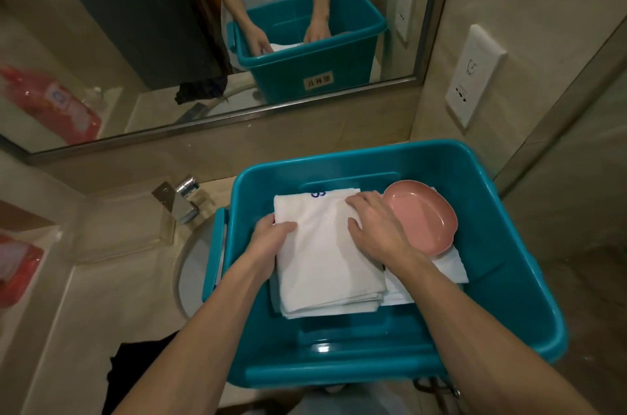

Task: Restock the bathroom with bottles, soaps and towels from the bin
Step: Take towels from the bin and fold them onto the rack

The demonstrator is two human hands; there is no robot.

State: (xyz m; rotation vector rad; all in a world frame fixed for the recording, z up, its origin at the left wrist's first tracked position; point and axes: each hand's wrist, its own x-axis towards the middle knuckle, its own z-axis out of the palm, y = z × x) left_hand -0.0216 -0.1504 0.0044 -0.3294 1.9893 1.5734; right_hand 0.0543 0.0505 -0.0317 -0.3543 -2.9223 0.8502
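The mirror (135,41) behind the bin (509,279) is the biggest thing before you, and it reflects the bin and both of your arms. The beige table (84,296) runs out to the left of the bin. The teal bin sits right in front of you, its left side overhanging the round sink (190,272).

Inside the bin, towards its left half, lies the folded white towel (325,262), with blue print at its far edge. A second white towel (451,268) lies under it and pokes out on the right. A pink dish (420,221) sits in the bin's far right part, resting on that lower towel.

Your left hand (271,238) grips the top towel's left edge, thumb on top, the other fingers tucked beneath. Your right hand (376,228) rests on the towel's right side beside the dish, its fingers (356,202) loosely bent and pressing on the cloth, closed round nothing.

A chrome faucet (185,201) stands left of the bin, behind the sink.
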